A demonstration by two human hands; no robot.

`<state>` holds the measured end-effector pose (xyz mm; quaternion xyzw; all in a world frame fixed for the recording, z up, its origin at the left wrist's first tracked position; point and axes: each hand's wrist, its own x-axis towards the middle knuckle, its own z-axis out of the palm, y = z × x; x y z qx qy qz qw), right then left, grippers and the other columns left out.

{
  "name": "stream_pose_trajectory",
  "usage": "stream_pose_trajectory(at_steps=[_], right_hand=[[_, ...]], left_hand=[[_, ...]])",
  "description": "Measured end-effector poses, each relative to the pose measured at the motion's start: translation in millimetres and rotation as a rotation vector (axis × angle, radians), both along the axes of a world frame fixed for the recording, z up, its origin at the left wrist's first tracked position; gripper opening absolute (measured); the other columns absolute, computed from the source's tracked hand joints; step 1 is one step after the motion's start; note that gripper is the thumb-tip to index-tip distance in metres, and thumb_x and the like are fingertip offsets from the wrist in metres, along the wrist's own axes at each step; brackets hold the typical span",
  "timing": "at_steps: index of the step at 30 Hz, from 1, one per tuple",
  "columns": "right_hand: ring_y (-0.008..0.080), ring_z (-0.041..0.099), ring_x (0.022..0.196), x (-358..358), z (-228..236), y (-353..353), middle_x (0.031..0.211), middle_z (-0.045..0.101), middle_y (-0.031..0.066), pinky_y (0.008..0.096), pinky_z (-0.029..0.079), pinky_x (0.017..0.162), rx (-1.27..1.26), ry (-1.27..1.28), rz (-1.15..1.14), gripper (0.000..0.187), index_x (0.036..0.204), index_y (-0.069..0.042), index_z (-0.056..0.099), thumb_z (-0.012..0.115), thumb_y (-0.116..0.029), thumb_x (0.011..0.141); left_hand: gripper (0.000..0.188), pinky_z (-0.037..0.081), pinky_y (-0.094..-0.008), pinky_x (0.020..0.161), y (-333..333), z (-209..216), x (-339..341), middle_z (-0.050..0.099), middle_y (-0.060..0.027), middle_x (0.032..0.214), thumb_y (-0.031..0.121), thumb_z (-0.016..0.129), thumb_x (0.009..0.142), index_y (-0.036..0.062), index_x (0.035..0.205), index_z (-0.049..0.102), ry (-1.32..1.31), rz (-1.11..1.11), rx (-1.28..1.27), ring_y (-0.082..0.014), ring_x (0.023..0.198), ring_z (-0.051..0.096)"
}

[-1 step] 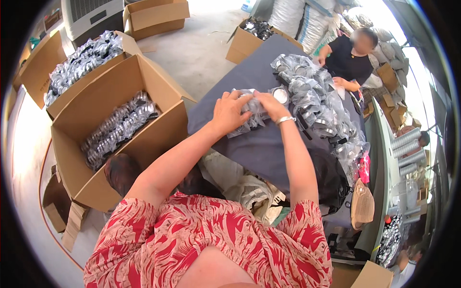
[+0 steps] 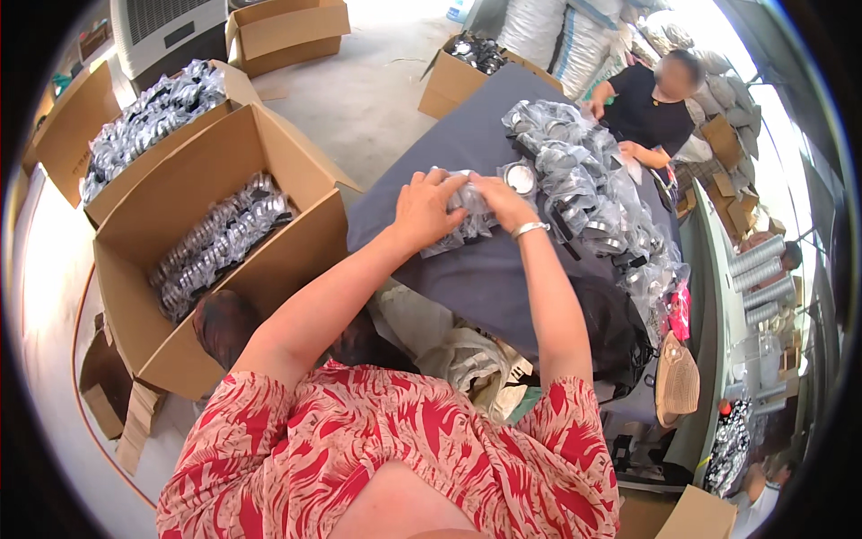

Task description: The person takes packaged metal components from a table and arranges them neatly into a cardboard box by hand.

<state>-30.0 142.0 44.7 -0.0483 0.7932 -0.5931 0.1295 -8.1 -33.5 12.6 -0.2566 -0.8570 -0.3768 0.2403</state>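
On the grey cloth of the table (image 2: 431,131), my left hand (image 2: 426,208) presses over a short row of round metal pieces in clear plastic bags (image 2: 470,221). My right hand (image 2: 503,203), with a silver bracelet at the wrist, grips the far right end of the same row. The fingertips of both hands nearly meet at its top, and they partly hide the pieces. Just right of my right hand lies a single bagged round piece (image 2: 519,178) with a pale face. A long heap of similar bagged pieces (image 2: 575,166) spreads along the table's right side.
An open cardboard box (image 2: 144,332) at left holds rows of bagged pieces. Behind it, another box (image 2: 106,205) is heaped full. A co-worker (image 2: 654,112) works across the table. A black bag (image 2: 611,323) and a woven tan item (image 2: 676,382) sit near the right edge.
The whole view has shifted slightly. Both hands stay on the bagged pieces with almost the same grip.
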Motion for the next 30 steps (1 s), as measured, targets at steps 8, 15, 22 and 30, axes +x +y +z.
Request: stream_pose_trajectory(at_steps=[8, 15, 22, 30], right_hand=[[0.0280, 0.059, 0.071, -10.5, -9.7, 12.5, 0.086, 0.065, 0.0138, 0.0330, 0.044, 0.065, 0.607, 0.455, -0.249, 0.033, 0.083, -0.001, 0.063, 0.049, -0.031, 0.090], [0.0196, 0.055, 0.094, -48.2, -1.5, 37.3, 0.086, 0.062, 0.0030, 0.0446, 0.038, 0.078, 1.727, 0.921, -0.083, 0.013, 0.091, -0.013, 0.060, 0.052, -0.018, 0.082], [0.0205, 0.058, 0.097, -83.1, 9.4, 56.2, 0.096, 0.066, 0.0031, 0.0609, 0.024, 0.097, 1.947, 0.549, 0.185, 0.017, 0.086, -0.019, 0.070, 0.054, -0.016, 0.079], [0.0166, 0.057, 0.065, -75.2, 47.1, 59.7, 0.068, 0.062, 0.0095, 0.0321, 0.045, 0.063, 0.757, 0.378, 0.161, 0.027, 0.080, 0.002, 0.062, 0.071, -0.014, 0.060]], left_hand=[[0.051, 0.046, -0.0404, 0.072, -3.2, 13.5, -1.9, 0.055, -0.0079, 0.104, 0.026, 0.069, 0.067, 0.0233, 0.116, 0.058, -0.041, -0.017, -0.168, -0.0276, 0.092, 0.053], [0.050, 0.046, -0.0392, 0.079, -4.6, 10.3, 1.4, 0.053, -0.0089, 0.111, 0.025, 0.068, 0.069, 0.0222, 0.118, 0.057, -0.085, -0.023, -0.163, -0.0272, 0.098, 0.051], [0.047, 0.047, -0.0412, 0.071, -1.4, 6.2, 1.0, 0.054, -0.0088, 0.102, 0.024, 0.068, 0.067, 0.0226, 0.114, 0.059, -0.009, -0.024, -0.112, -0.0291, 0.091, 0.052], [0.049, 0.047, -0.0407, 0.069, -2.0, 2.5, -0.3, 0.053, -0.0087, 0.101, 0.022, 0.069, 0.066, 0.0232, 0.114, 0.057, 0.027, -0.007, -0.122, -0.0287, 0.091, 0.052]])
